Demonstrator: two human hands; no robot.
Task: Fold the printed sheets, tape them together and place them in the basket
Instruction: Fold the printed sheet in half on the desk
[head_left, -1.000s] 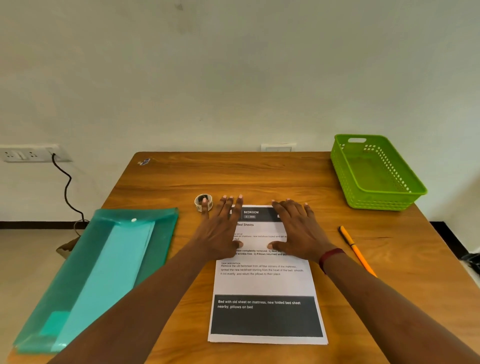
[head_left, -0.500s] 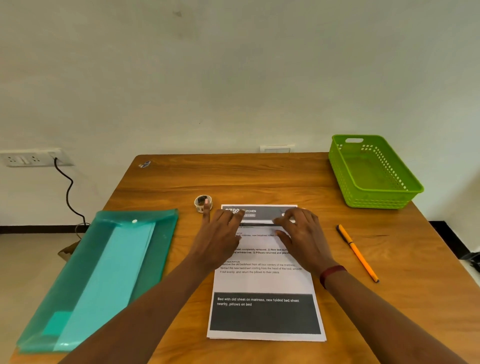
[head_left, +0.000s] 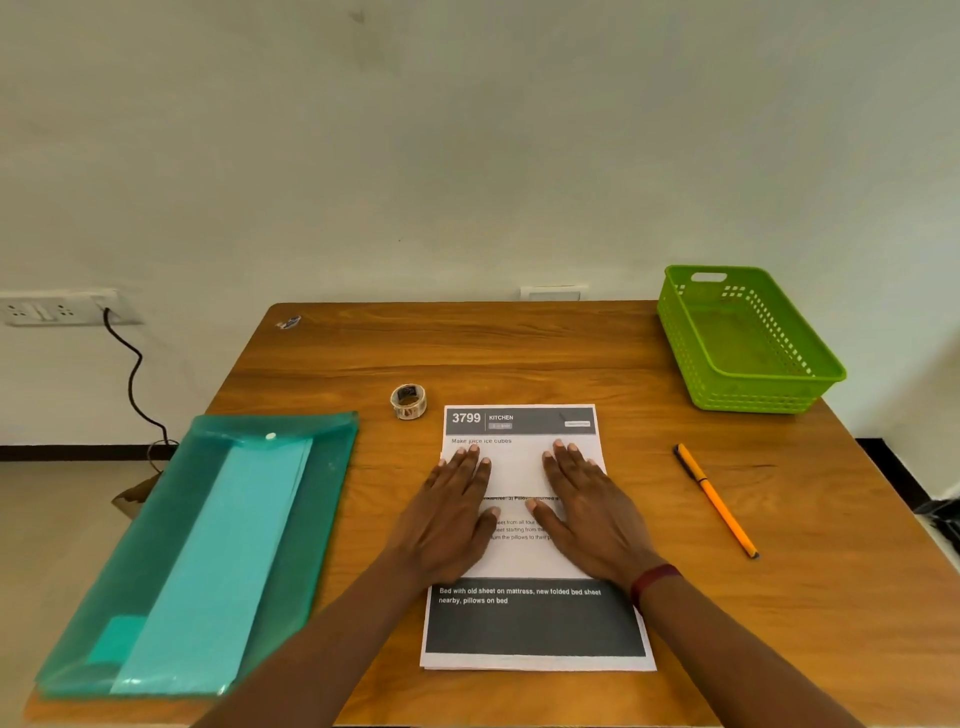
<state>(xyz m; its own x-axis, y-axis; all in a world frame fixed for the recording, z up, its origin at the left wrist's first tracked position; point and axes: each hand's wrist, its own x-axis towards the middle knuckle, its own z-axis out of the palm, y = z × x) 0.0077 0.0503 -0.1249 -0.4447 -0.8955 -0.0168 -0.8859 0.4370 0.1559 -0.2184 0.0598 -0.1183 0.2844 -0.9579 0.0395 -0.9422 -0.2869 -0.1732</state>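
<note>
The printed sheets (head_left: 524, 623) lie flat in a stack at the lower centre of the frame, on the wooden table (head_left: 519, 353). The top page sits a little lower than the one under it, whose header reading "3799 KITCHEN" shows at the far edge. Both hands rest palm down on the stack with straight fingers, the left hand (head_left: 452, 519) and right hand (head_left: 592, 519) side by side and covering most of the middle text. A dark red band (head_left: 652, 579) circles the right wrist. Just beyond the upper left corner of the sheets stands a small roll of tape (head_left: 409, 400). To the right, well apart, an orange pen (head_left: 717, 501) lies slanted. The green basket (head_left: 753, 397) sits at the upper right corner of the table. A teal plastic folder (head_left: 208, 545) fills the lower left. A wall socket (head_left: 57, 307) with a black cable (head_left: 132, 374) shows at the left edge.
</note>
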